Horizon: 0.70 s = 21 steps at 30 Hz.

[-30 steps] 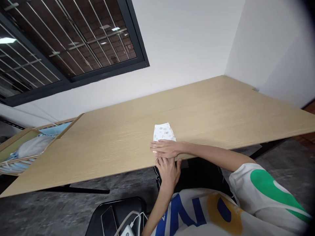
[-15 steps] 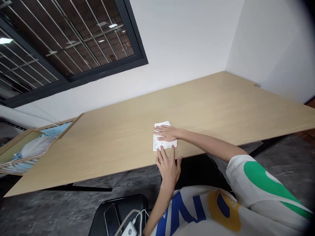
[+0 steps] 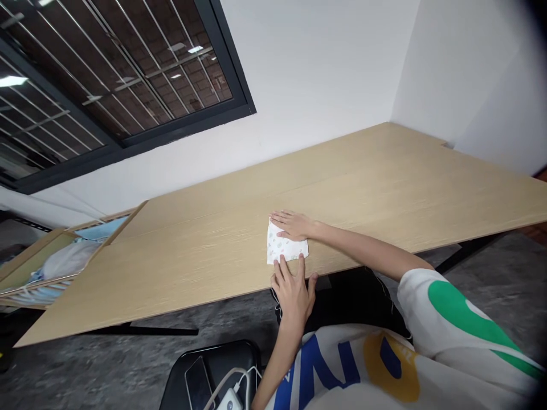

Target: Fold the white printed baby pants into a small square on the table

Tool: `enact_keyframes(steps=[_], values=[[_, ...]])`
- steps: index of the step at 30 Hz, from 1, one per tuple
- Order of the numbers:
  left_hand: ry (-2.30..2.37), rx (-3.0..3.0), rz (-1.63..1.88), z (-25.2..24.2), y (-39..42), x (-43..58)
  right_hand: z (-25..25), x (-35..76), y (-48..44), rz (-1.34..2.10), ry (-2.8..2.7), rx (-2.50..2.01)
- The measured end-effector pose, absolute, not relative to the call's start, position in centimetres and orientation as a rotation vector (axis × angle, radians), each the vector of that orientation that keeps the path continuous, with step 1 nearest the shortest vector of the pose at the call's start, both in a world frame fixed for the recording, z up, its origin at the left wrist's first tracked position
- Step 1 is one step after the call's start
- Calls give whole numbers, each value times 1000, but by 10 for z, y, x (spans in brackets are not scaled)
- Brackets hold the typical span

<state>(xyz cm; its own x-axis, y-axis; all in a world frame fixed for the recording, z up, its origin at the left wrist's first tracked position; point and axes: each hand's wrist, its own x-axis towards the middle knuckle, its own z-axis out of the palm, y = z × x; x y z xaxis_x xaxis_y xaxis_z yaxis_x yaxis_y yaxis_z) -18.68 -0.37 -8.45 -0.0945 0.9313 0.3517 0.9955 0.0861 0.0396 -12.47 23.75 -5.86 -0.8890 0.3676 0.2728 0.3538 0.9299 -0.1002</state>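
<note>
A small white cloth with a faint coloured print [image 3: 284,248] lies flat on the light wooden table [image 3: 205,228], close to its front edge. Across the cloth's far edge rests my right hand [image 3: 294,224], palm down with fingers stretched out to the left. My left hand [image 3: 293,287] reaches up from the front edge, its spread fingertips touching the cloth's near edge. Neither hand is closed around anything.
At the table's left end stands a wooden-framed crib-like box [image 3: 64,262] with pale bedding inside. A black chair [image 3: 179,370] below holds a phone [image 3: 199,382] and a white charger with a cable [image 3: 231,400]. A barred window [image 3: 141,74] is in the wall behind.
My right hand has slid away from me to the cloth's far edge, uncovering more of its print. My left hand has stayed at the near edge. The view has shifted slightly.
</note>
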Motion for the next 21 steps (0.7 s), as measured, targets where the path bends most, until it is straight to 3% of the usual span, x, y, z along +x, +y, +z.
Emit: enact_keyframes(steps=[3,8,14,18,21], values=[[-2107,-1969,-411,-77,-5,-192,-46,-104,207,-36,-2730,-525],[-2158,-1983,-543,-65,-11,-200,-36,-52,147,186,-2739,-418],[-2283,-2052,-765,-55,-23,-212,-65,-15,87,187,-2653,-310],[-2098,-2416,-894,-47,-27,-242,-80,-7,71,138,-2547,-265],[-1915,-2640,-931,-41,-27,-269,-73,-3,68,294,-2479,-308]])
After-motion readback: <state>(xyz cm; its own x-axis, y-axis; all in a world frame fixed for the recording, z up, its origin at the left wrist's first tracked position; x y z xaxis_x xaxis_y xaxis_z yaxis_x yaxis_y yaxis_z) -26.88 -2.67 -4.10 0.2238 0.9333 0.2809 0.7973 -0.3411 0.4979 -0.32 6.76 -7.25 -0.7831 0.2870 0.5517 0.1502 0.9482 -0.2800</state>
